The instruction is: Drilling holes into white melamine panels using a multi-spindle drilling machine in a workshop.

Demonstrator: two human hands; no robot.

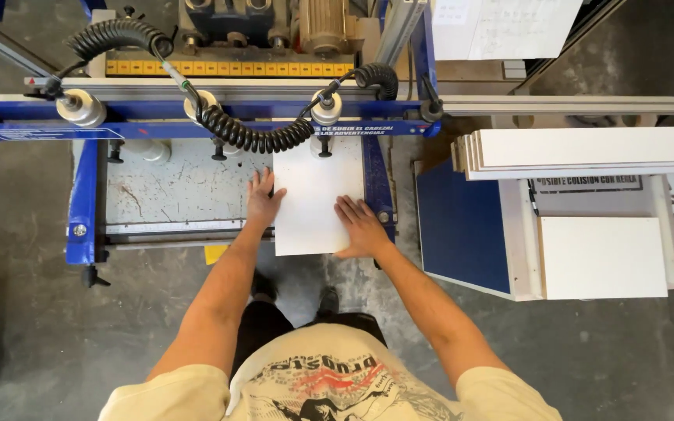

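Observation:
A white rectangular panel [313,187] lies on the scratched grey bed [173,191] of a blue-framed machine, its far end under the clamp bar. My left hand [263,199] rests flat against the panel's left edge, fingers spread. On the panel's near right corner, my right hand [360,226] presses down with its fingers laid flat. Neither hand grips anything.
A blue crossbar [196,129] with round metal clamps and a black coiled hose [255,139] spans the machine. Right of it stands a blue and white cart [470,226] carrying stacked white panels [587,152] and one lower panel [602,257]. Concrete floor surrounds me.

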